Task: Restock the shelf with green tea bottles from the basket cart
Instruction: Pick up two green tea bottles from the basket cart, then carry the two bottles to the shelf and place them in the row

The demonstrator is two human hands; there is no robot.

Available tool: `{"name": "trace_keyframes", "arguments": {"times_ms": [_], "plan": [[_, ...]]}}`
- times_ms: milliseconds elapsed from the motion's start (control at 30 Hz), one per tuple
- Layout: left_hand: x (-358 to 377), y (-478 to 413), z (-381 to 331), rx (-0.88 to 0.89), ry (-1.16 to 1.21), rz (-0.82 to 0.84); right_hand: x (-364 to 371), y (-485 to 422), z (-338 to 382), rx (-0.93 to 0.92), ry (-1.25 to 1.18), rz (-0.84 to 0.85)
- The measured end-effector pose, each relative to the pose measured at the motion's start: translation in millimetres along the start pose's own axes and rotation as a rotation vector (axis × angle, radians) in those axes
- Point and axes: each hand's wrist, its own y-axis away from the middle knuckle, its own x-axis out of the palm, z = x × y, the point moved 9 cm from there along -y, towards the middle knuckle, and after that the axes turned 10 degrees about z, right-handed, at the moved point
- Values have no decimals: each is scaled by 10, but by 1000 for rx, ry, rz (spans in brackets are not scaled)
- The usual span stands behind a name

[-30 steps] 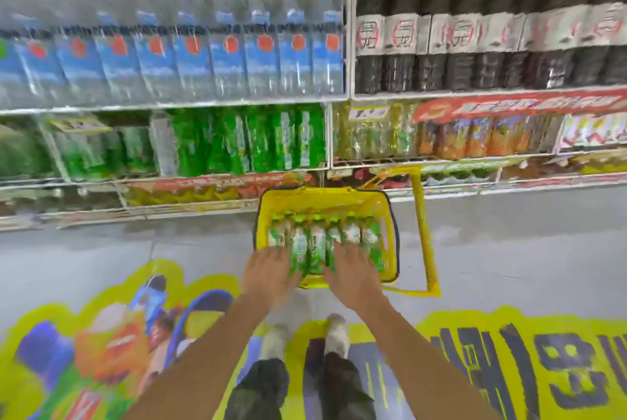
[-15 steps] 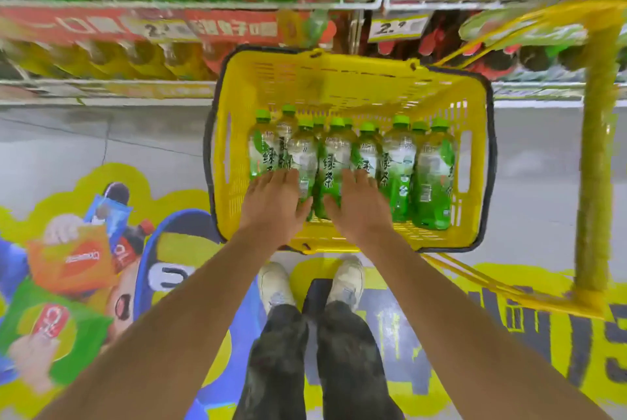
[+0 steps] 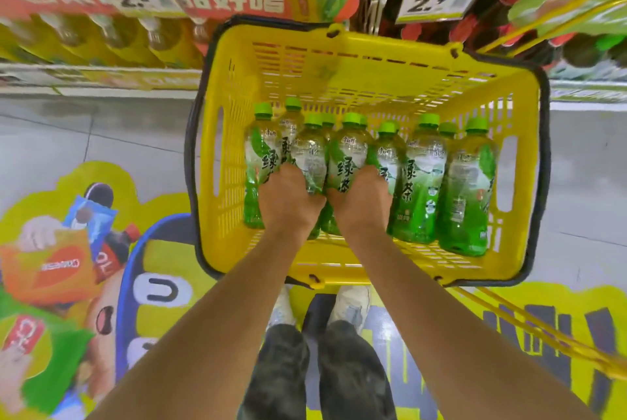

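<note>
A yellow basket cart [image 3: 373, 63] with a dark rim stands on the floor in front of me. Several green tea bottles [image 3: 420, 182] with green caps stand upright in its near half. My left hand [image 3: 288, 199] reaches into the basket and its fingers curl round a bottle [image 3: 264, 155] at the left of the group. My right hand [image 3: 361, 197] curls round a bottle [image 3: 347, 161] in the middle. The bases of both gripped bottles are hidden behind my hands.
The bottom shelves [image 3: 101, 77] behind the basket hold yellowish bottles at left and dark red-capped bottles [image 3: 475, 29] at right, under price tags [image 3: 437, 2]. The cart's yellow handle [image 3: 543, 341] slants off to the lower right. My shoes [image 3: 349, 304] stand just behind the basket.
My head has dropped and moved closer to the basket. Both hands have gone from lying flat over the bottles to curling round one bottle each.
</note>
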Motion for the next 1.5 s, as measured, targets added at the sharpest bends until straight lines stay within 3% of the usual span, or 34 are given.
{"name": "trace_keyframes", "arguments": {"times_ms": [367,600,800,933,1200,1500], "plan": [[-390,491,86,-16,323,-49,-350,463,-12,-160,-294,-104],[-1743,1908,-217,76,567,-118,-1315,1803,666,-317,-337,-148],[-2868,3261,-203,212,814,-312,-2299,3250,1608,-555,-270,-237],[-3501,3963,3,300,960,-459,-2584,3971,2229,-717,-232,-231],[-4157,4746,1021,410,1187,-563,-2299,5076,3232,-988,-93,-205],[-4429,5554,2860,398,1294,-624,-964,6285,4032,-1213,3,-53]]}}
